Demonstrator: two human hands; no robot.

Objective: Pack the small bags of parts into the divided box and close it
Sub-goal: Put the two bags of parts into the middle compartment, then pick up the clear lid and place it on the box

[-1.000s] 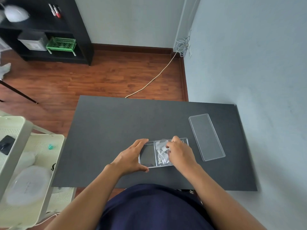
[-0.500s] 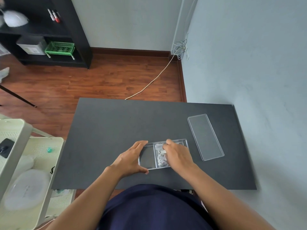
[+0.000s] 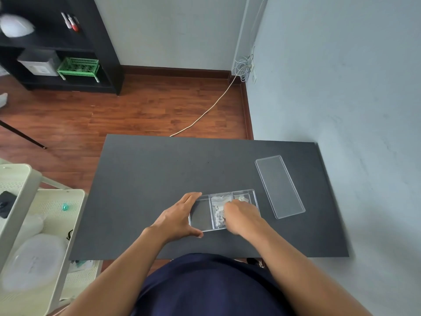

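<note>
Clear divided box (image 3: 200,215) sits on dark desk (image 3: 159,179), near edge. Left hand (image 3: 176,218) grip spread, bracing box's left end. Right hand (image 3: 241,215) presses bag of parts (image 3: 218,213) into middle compartment; its grip can't be told. Lid (image 3: 279,185) lies apart to the right.

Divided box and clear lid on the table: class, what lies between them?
Nothing: in the head view only a bare strip of dark table separates the divided box from the clear lid.
</note>
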